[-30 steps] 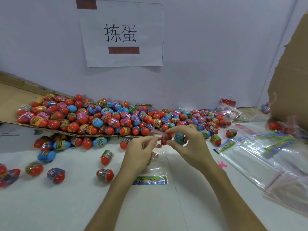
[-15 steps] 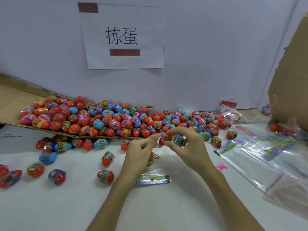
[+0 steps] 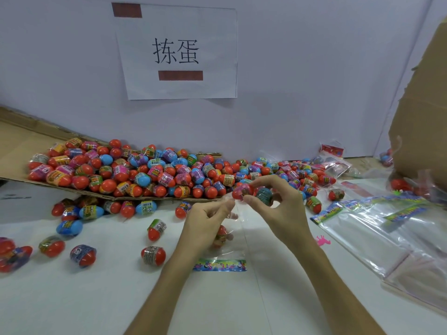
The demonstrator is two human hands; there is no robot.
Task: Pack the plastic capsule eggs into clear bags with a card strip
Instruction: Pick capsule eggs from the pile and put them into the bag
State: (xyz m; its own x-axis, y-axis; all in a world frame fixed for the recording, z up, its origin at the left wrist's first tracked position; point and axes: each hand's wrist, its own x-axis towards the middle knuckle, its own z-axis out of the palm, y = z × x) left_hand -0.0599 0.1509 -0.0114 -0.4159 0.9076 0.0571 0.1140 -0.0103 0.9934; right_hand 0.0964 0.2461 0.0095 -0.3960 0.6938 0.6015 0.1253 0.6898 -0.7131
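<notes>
The white counter point(image 3: 72, 298) fills my view, with a tall cardboard box point(image 3: 423, 112) standing at its right edge. A flat cardboard sheet point(image 3: 17, 143) lies along the back left, against the wall. A heap of capsule eggs point(image 3: 135, 172), mostly red with some blue, covers the sheet and spills off it onto the counter. More eggs lie scattered singly to the left of my arms. A paper sign point(image 3: 176, 52) is stuck on the wall above the heap. On my right a stack of clear bags point(image 3: 377, 235) lies flat, each with a bright printed strip along one end.

At centre I hold one clear bag point(image 3: 239, 240) up off the counter, its mouth at the top. Its card strip point(image 3: 219, 265) hangs at the bottom, just above the surface. My left grip point(image 3: 205, 223) is closed to a pinch, thumb and forefinger nipping the near edge of the bag's mouth. My right grip point(image 3: 285, 211) is curled round two eggs at that mouth. A red egg point(image 3: 242, 191) sits at the fingertips, touching the plastic, and a teal-banded egg point(image 3: 264, 195) is held just behind it, between thumb and fingers. One egg in the bag point(image 3: 221, 236) shows low down through the film, partly hidden by my left wrist. A small pink scrap point(image 3: 323, 240) lies on the counter beside my right forearm.
</notes>
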